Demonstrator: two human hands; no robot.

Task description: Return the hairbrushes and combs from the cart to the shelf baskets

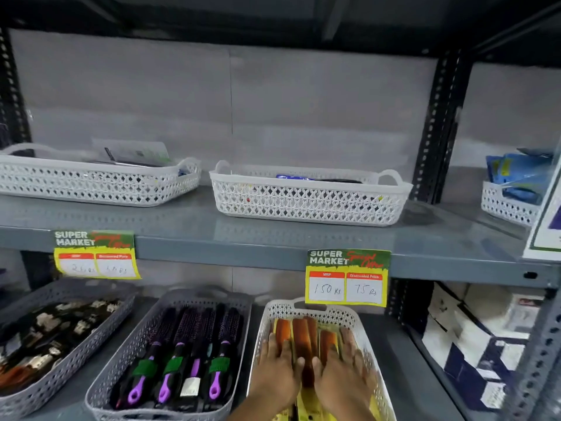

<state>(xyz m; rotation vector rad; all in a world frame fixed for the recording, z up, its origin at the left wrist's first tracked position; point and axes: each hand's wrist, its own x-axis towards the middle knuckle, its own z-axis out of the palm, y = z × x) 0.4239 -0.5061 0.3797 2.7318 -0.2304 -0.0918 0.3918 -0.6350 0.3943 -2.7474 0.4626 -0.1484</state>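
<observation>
Shelf tag [347, 278] reads "SUPER MARKET, 150, 75"; both hands [312, 376] lie flat on combs [300, 331].

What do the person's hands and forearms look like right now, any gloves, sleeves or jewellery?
Both hands are bare: no gloves on the left hand or the right hand. No rings show on the fingers, though the image is slightly blurred. The wrists and the short stretch of forearm in view carry no sleeve, watch or bracelet.
</observation>
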